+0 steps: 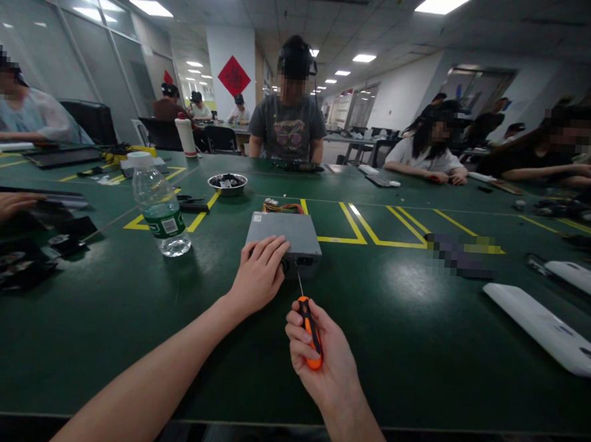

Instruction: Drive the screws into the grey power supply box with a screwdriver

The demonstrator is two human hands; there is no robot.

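Observation:
A grey metal computer power supply [302,228] lies on the green table in front of me, its cables bunched at the far side. My left hand [257,272] grips its near left corner, with the fingers laid over the top and the thumb side by the front face. In my right hand [325,349] is a screwdriver [310,335] with an orange and black handle, the fingers wrapped round it. Its thin shaft points up and away, and the tip meets the front face beside the power socket. Any screw there is too small to make out.
A water bottle [163,216] stands to the left, near a metal bowl of small parts [227,185]. White casings [544,329] lie at the right, dark parts [17,257] at the left. Yellow tape [344,240] marks the green table [396,380]. Other people sit around it.

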